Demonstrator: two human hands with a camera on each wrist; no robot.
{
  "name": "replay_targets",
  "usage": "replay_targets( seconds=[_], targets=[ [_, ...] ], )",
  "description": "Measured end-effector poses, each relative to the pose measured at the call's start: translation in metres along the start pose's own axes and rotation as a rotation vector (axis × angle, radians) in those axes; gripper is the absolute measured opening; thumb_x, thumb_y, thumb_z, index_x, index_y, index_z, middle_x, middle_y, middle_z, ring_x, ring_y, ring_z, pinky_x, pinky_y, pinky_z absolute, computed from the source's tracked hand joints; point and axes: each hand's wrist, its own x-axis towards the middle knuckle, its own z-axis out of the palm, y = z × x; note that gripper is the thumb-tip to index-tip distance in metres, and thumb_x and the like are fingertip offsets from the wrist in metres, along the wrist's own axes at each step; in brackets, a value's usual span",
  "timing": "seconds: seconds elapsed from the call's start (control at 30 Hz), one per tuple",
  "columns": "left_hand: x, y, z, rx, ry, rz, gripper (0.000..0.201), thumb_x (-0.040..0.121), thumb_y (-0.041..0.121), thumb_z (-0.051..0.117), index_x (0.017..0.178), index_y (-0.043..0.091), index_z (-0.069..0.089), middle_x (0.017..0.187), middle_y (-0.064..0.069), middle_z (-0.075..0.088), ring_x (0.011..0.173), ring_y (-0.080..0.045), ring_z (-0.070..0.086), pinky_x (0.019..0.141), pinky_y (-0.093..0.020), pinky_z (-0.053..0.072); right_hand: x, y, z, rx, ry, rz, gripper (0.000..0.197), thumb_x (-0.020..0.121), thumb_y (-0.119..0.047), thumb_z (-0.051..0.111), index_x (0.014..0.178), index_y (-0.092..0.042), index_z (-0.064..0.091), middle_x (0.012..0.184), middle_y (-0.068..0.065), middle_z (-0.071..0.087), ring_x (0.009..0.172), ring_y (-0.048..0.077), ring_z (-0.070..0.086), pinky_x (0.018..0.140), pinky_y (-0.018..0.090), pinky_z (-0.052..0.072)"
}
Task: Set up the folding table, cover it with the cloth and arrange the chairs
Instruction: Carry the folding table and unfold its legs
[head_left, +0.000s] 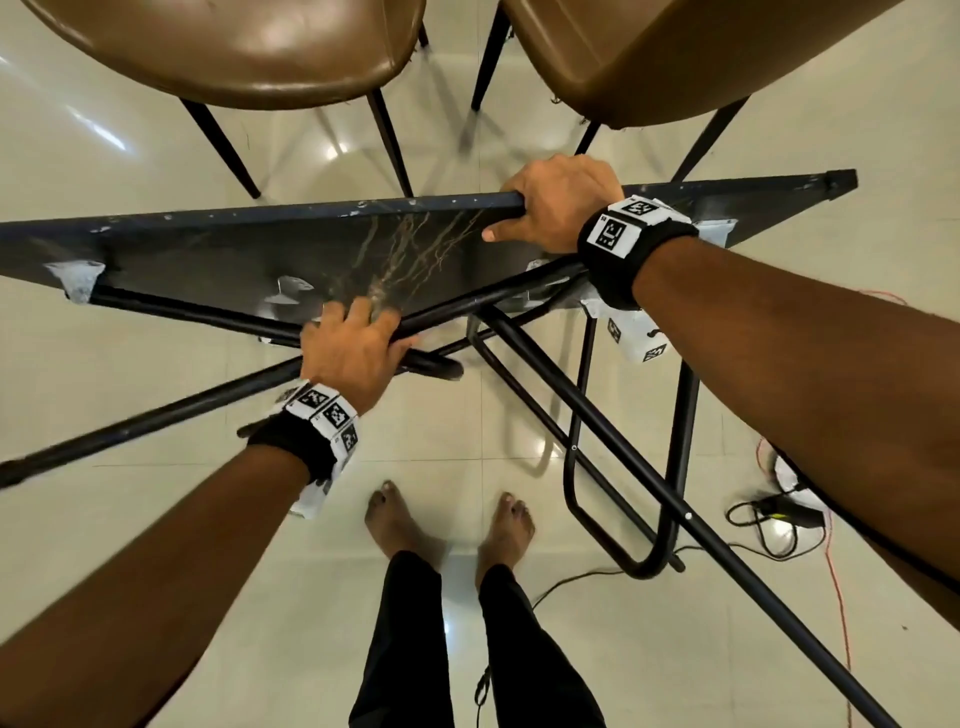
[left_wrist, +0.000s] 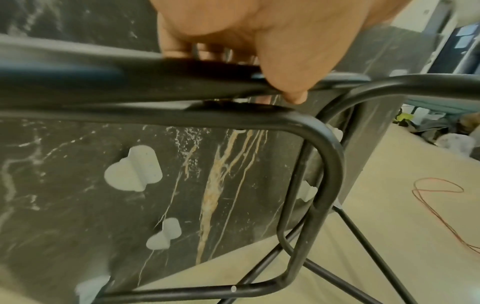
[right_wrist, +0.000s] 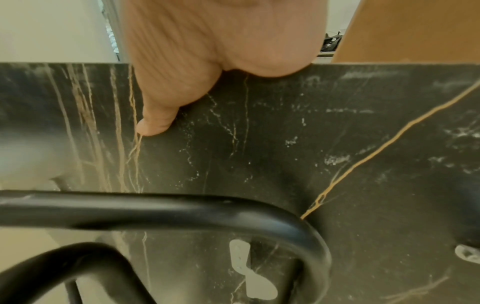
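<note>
The folding table stands on edge in front of me, its black marble-patterned underside facing me. My right hand grips the top edge of the tabletop, thumb flat on the underside. My left hand is curled round a black tubular table leg that swings out from the panel; in the left wrist view the left-hand fingers wrap the leg tube. A second leg frame hangs out to the right. Two brown chairs stand just beyond the table. No cloth is in view.
Glossy cream floor tiles lie all round. My bare feet stand close behind the table. A black power adapter with cable and a thin red wire lie on the floor at right.
</note>
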Motion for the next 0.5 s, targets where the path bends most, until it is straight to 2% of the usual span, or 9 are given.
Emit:
replay_targets(
  seconds=[0.1, 0.2, 0.37, 0.5],
  targets=[
    [-0.031, -0.009, 0.017, -0.054, 0.044, -0.006, 0.043, 0.096, 0.046, 0.056, 0.126, 0.016, 0.066, 0.103, -0.016, 0.066, 0.091, -0.043, 0.059, 0.066, -0.049, 0.053, 0.001, -0.001, -0.004, -0.01, -0.005, -0.002, 0.044, 0.086, -0.071, 0.06, 0.1, -0.03, 0.071, 0.079, -0.004, 0.059, 0.08, 0.023, 0.056, 0.072, 0.033, 0.039],
    [-0.044, -0.024, 0.027, -0.097, 0.114, 0.011, 0.046, 0.098, 0.051, 0.047, 0.121, 0.017, 0.067, 0.091, -0.014, 0.062, 0.082, -0.041, 0.058, 0.056, -0.044, 0.051, 0.0, -0.002, -0.002, -0.014, -0.013, 0.008, 0.047, 0.085, -0.073, 0.06, 0.101, -0.03, 0.071, 0.079, -0.005, 0.06, 0.08, 0.024, 0.057, 0.072, 0.034, 0.041],
    [-0.048, -0.02, 0.032, -0.138, 0.136, 0.001, 0.039, 0.094, 0.045, 0.062, 0.121, 0.017, 0.069, 0.092, -0.015, 0.062, 0.082, -0.043, 0.058, 0.058, -0.046, 0.051, -0.004, -0.004, -0.003, -0.007, -0.032, 0.033, 0.046, 0.084, -0.073, 0.061, 0.1, -0.03, 0.07, 0.068, -0.01, 0.052, 0.079, 0.024, 0.057, 0.071, 0.034, 0.042],
    [-0.055, -0.018, 0.042, -0.235, 0.178, 0.003, 0.039, 0.097, 0.046, 0.052, 0.12, 0.017, 0.066, 0.092, -0.013, 0.06, 0.081, -0.039, 0.055, 0.058, -0.043, 0.051, -0.01, -0.005, 0.001, -0.01, -0.037, 0.023, 0.046, 0.084, -0.074, 0.06, 0.101, -0.032, 0.07, 0.069, -0.009, 0.053, 0.079, 0.025, 0.058, 0.072, 0.033, 0.041]
  ],
)
